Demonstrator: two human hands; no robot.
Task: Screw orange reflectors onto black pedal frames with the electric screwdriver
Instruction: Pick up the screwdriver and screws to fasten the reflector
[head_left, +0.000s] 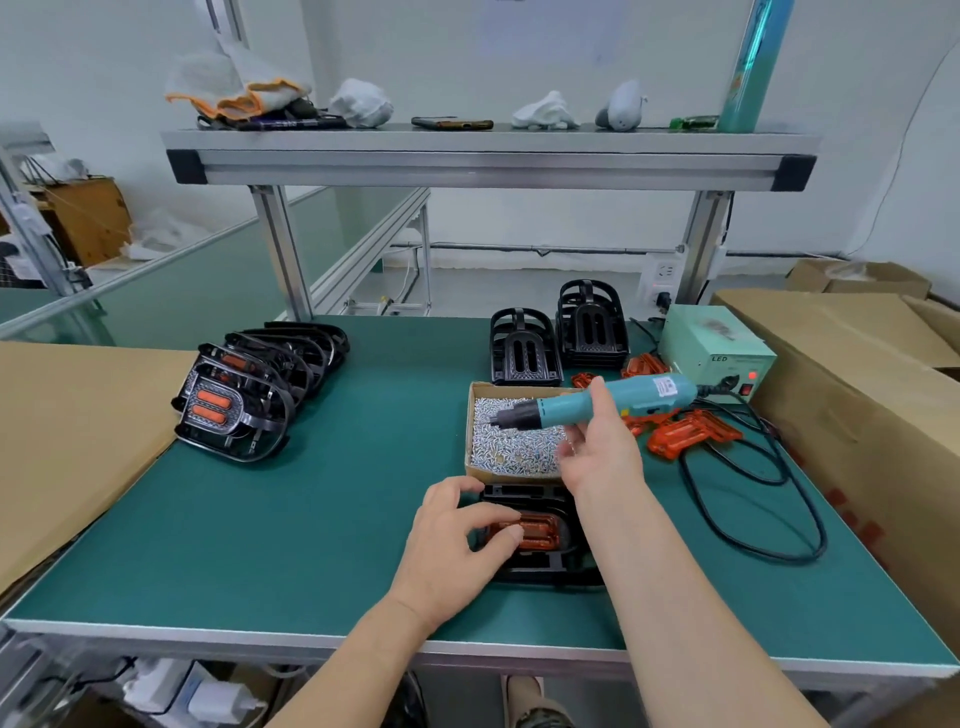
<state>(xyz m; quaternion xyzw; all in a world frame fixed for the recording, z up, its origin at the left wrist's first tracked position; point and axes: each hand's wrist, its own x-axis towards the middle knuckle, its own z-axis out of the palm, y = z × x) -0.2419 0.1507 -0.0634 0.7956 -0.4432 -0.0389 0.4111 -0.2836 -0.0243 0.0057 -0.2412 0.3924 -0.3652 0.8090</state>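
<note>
A black pedal frame lies on the green table near the front edge, with an orange reflector seated in it. My left hand rests on the frame's left side, fingertips touching the reflector. My right hand holds the teal electric screwdriver level above a cardboard box of small silver screws, its black tip pointing left. Loose orange reflectors lie to the right of the box.
Two stacks of bare black frames stand behind the screw box. A row of frames fitted with reflectors leans at the left. A pale green power unit and its looping black cable sit at right. Cardboard boxes flank the table.
</note>
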